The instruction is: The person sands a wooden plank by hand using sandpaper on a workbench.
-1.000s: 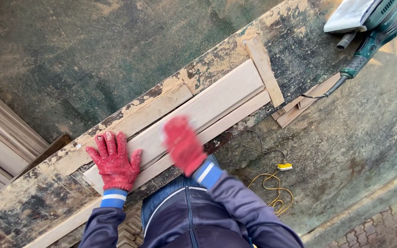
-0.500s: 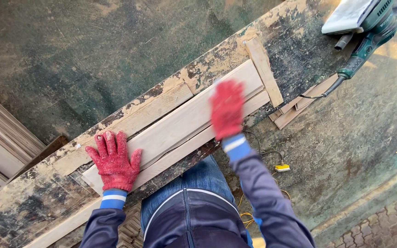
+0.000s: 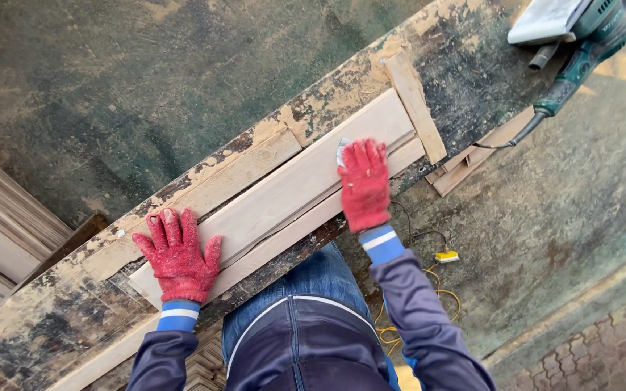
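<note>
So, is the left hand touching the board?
Touching. The head view shows the left hand lying flat, palm down, on the board near its end.

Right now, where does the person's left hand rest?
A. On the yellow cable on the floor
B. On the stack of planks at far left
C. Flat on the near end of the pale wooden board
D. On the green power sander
C: the left hand lies palm down, fingers spread, on the end of the pale wooden board, far from the sander.
</note>
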